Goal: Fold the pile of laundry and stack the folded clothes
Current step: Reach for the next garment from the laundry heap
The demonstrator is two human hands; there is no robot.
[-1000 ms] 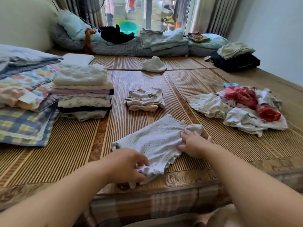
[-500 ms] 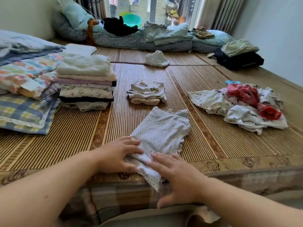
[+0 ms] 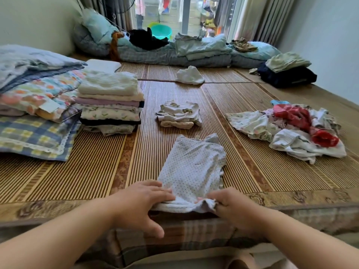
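Folding is midway: left hand (image 3: pixel 141 202) presses the near edge of the top (image 3: pixel 192 167), right hand (image 3: pixel 231 206) pinches it; next, likely, carry that edge far.

no readable text, label or number on any cloth or bedding

A dotted white garment (image 3: pixel 192 167) lies on the woven mat (image 3: pixel 87 171), its near hem at the bed's edge; the left grip (image 3: pixel 141 202) rests its fingers on the hem's left corner, thumb spread below; the right grip (image 3: pixel 231 204) pinches the ruffled right corner; a tall folded stack (image 3: pixel 108 101) stands to the left, a small folded pile (image 3: pixel 178 115) beyond the garment, an unfolded heap (image 3: pixel 291 133) to the right.
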